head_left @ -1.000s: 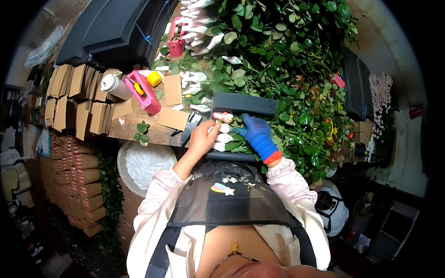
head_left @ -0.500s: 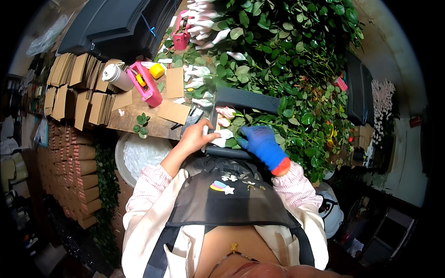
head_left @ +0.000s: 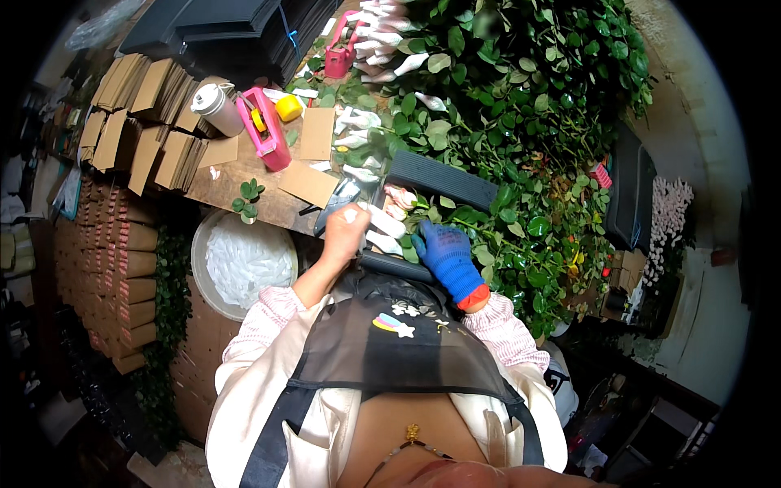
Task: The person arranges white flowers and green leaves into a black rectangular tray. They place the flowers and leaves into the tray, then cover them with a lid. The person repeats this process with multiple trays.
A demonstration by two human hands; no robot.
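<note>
I judge the step in hand to be handling the white-sleeved flower heads (head_left: 385,222), which lie between my two hands by the near edge of the worktop (head_left: 272,205); the next move calls for a light pinch and a steadied stem. Largest is the heap of glossy leafy stems (head_left: 521,106) covering the worktop's right side. At its near edge, left, stands a round pale tub (head_left: 198,272). A black, ribbed block (head_left: 443,180) lies beyond my hands. My right hand (head_left: 439,244), in blue knit, is half curled among leaves; its hold is hidden. My bare left hand (head_left: 346,230) is bunched, white showing at the fingers; whether it grips, I cannot tell. Smallest is a soft-petalled pink rose (head_left: 399,198).
</note>
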